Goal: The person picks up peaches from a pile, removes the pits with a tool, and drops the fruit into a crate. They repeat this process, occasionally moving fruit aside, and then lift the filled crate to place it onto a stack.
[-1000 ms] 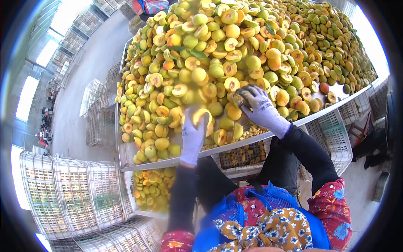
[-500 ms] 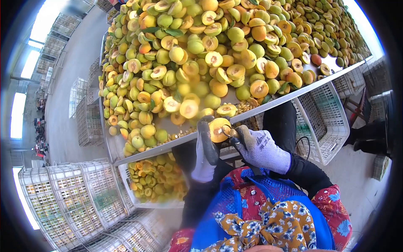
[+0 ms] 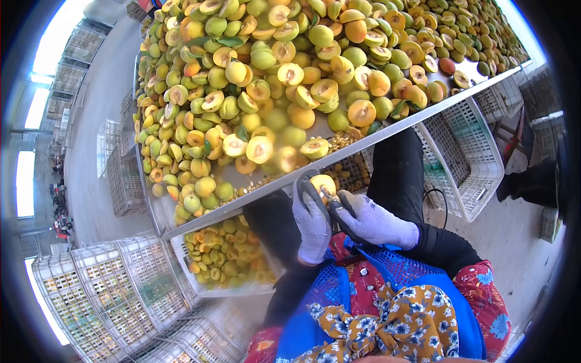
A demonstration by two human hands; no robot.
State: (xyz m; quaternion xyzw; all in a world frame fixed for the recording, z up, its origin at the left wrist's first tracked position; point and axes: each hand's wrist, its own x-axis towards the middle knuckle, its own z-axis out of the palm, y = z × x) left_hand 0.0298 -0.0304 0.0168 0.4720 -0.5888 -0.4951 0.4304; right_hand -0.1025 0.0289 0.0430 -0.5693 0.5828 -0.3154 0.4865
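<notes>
My left hand (image 3: 311, 224), in a lilac glove with dark grey fingers, is closed around a cut apricot half (image 3: 322, 183), its yellow inside facing up. My right hand (image 3: 378, 222), gloved the same way, is closed against it from the right, gripping a small pitting tool whose handle is mostly hidden by the fingers. The tool's tip is at the middle of the fruit. Both hands are just below the near edge of a metal table (image 3: 363, 142), which bears a large heap of apricots (image 3: 242, 100), many of them halved.
Below the table stands a white crate (image 3: 200, 290) filled with apricot halves. A white crate (image 3: 460, 157) lies tilted on the right. Stacked crates (image 3: 115, 290) rise at the lower left. Small pits (image 3: 339, 142) are scattered along the table's edge. A person's dark-clothed leg (image 3: 532, 184) shows at far right.
The apricot half has turned and my left fingers have closed further around it. My right hand has moved slightly down and the tool shows less. The whole view has shifted a little.
</notes>
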